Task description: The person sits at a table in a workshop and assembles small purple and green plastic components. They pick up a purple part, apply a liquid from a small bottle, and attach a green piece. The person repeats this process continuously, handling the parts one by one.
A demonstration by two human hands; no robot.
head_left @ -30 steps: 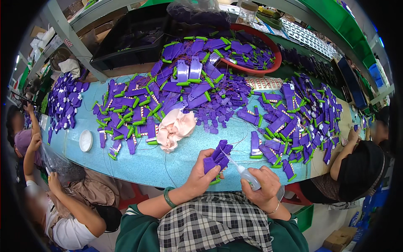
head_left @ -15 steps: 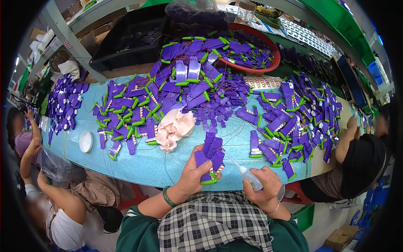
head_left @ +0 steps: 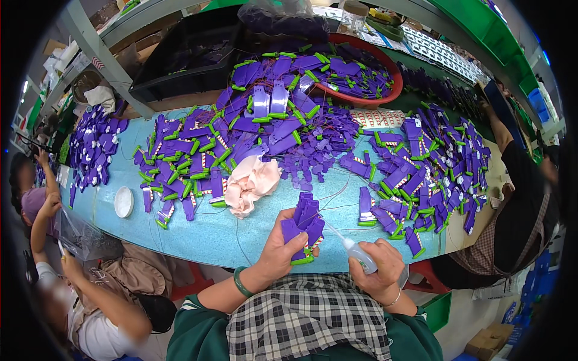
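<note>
Over the near edge of the blue table, my left hand point(head_left: 280, 243) grips purple plastic parts point(head_left: 307, 213) with a green end piece and a red-and-white striped strip. My right hand point(head_left: 382, 268) is wrapped round a small clear squeeze bottle point(head_left: 361, 256), its thin nozzle tilted toward the held parts. Whether the tip touches them I cannot tell. Beyond my left hand lies a crumpled pale pink cloth point(head_left: 251, 185). Loose purple and green parts point(head_left: 403, 198) are heaped to the right of it, with another heap point(head_left: 180, 156) on the left.
A red basin point(head_left: 394, 90) full of purple parts stands at the back, beside a black tray point(head_left: 162, 81). A small white dish point(head_left: 123, 202) sits at left. Co-workers sit at left, and another person point(head_left: 512, 198) leans in at the right end.
My hands and the bottle hold almost the same place. The person at right has stretched an arm toward the back shelf, and a co-worker at left has shifted their arms.
</note>
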